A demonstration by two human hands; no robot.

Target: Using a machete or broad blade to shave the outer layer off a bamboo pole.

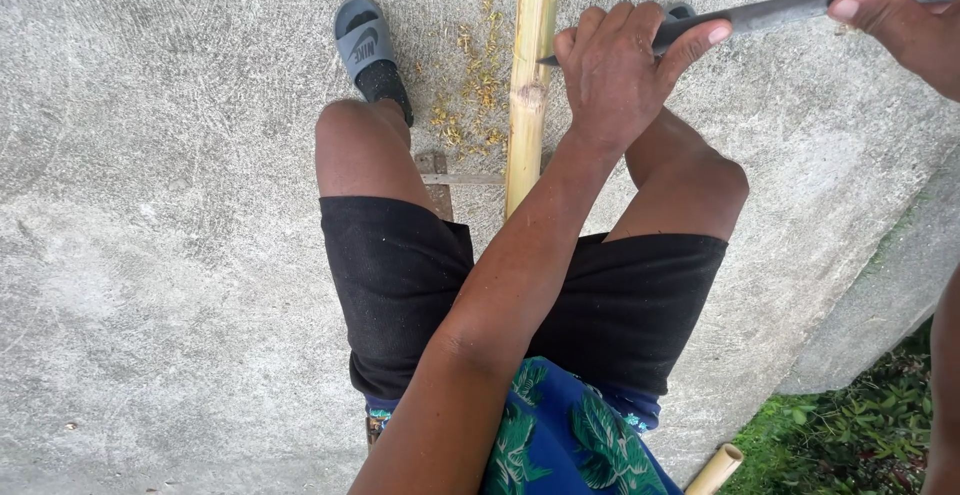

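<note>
Head view: a pale, smooth bamboo pole [531,75] with a knobby node runs upward between the knees over rough grey concrete [150,205]. The left hand [620,80] wraps its fingers round a long dark flat blade [790,10] just right of the pole; the right hand [915,25] pinches the blade's far end. Yellow shavings [470,85] lie left of the pole, beside a grey slide sandal [368,47]. Open concrete spreads left of the pole.

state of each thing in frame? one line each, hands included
Left hand: closed over the blade's spine, fingers curled on it.
Right hand: gripping the blade's far end, thumb on top.
Dark blade: held level across the pole, edge against it.
Bamboo pole: lying between the knees, pale, node showing.
Shavings: scattered loose on the concrete.
Slide sandal: on the foot.
</note>
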